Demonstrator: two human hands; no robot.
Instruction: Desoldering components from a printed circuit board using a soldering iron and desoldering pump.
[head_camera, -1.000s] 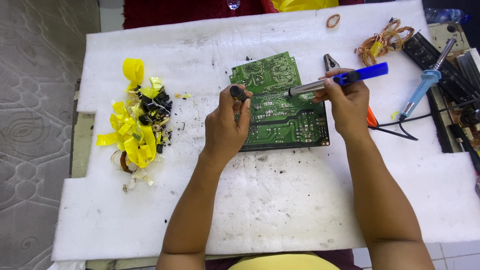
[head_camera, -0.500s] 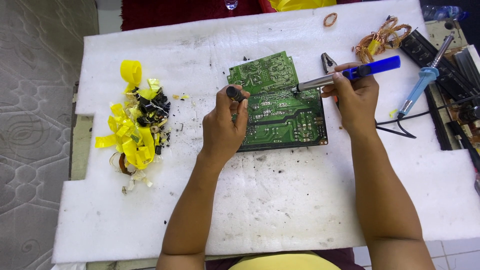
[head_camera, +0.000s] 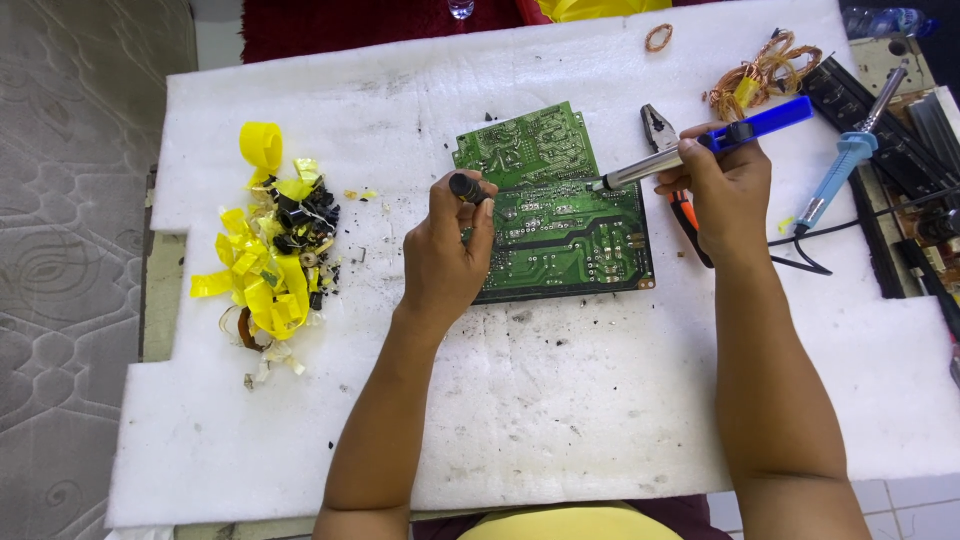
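A green circuit board (head_camera: 560, 215) lies solder side up on a white foam sheet (head_camera: 500, 400). My left hand (head_camera: 447, 255) rests on the board's left edge and pinches a small black cylindrical part (head_camera: 467, 187) between thumb and fingers. My right hand (head_camera: 728, 190) grips a soldering iron (head_camera: 700, 148) with a blue handle; its metal tip touches the board near the upper middle.
A heap of yellow tape scraps and small black parts (head_camera: 272, 250) lies at the left. Pliers with orange handles (head_camera: 672, 170) lie right of the board. A blue desoldering pump (head_camera: 850, 150), copper wire coils (head_camera: 755, 75) and black cables sit at the far right.
The right hand with the soldering iron has shifted slightly, keeping its tip at the board's upper middle. The left hand still holds the black part at the board's left edge.
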